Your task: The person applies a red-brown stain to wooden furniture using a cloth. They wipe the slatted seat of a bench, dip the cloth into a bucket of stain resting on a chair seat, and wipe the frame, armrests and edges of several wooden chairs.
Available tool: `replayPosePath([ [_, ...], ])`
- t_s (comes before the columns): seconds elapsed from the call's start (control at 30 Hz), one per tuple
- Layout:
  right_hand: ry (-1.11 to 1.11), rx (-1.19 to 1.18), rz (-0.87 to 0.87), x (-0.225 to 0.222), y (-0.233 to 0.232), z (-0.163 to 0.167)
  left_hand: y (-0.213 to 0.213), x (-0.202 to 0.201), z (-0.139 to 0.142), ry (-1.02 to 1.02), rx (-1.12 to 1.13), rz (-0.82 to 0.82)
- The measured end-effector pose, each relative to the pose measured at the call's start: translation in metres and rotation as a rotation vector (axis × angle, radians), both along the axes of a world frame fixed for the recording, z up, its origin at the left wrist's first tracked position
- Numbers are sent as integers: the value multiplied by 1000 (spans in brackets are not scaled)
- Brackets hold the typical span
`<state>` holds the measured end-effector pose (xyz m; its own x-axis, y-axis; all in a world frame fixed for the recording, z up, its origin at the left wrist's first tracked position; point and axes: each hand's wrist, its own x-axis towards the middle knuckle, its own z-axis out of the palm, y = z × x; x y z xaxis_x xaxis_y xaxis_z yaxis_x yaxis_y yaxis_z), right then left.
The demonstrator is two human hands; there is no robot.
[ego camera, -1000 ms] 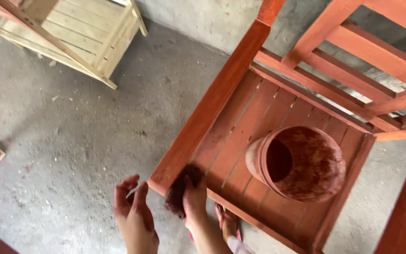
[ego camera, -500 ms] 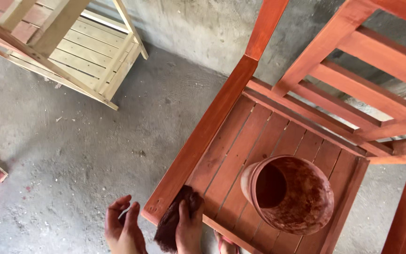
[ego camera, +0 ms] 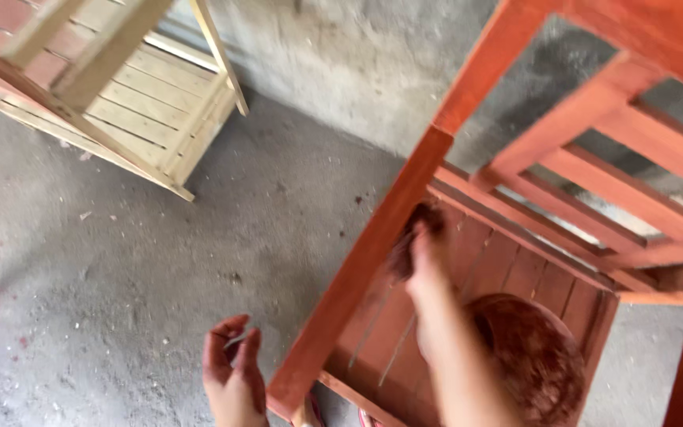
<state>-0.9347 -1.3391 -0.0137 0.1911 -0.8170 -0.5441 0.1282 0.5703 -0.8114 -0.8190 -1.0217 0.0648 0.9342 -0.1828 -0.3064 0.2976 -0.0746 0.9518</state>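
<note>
Red-brown stained timber rack (ego camera: 373, 261) — slatted shelf, square rails, upright posts; colour looks fresh and even on the near rail. Right hand (ego camera: 424, 257) closed around a dark stained rag (ego camera: 406, 237), pressed against the inner face of the near rail, about midway along it. Image is motion-blurred here, so the exact grip cannot be made out. Left hand (ego camera: 232, 375) empty, fingers loosely curled and slightly apart, palm stained red, held over the floor just beside the rack's near corner without touching it

Round bowl (ego camera: 535, 356), coated in the same red-brown, sits on the slatted shelf close to the right forearm

Step judged in hand: wiping stain along the rail. Continuing would call for steady pressure along the grain and an even coat at the joints

Unstained pale wooden rack (ego camera: 120, 87) — same slatted build, bare and light — lies well apart at upper left. Concrete floor (ego camera: 120, 261) grey, rough, speckled with red spots and grit
</note>
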Motion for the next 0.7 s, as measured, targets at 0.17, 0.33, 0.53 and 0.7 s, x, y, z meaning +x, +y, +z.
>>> replayPosePath([
  [0.17, 8, -58, -36, -3, -130, 20, -11, 17, 11, 69, -41, -53],
  [0.33, -32, -490, -43, -28, -75, 104, -37, 33, 49, 319, -150, -257],
  [0.53, 530, -798, 185, 72, 77, 181, -96, 41, 119, 676, -530, -576],
  [0.7, 466, -1153, 497, 125, 132, 217, -113, 92, 115, 589, -707, -624],
])
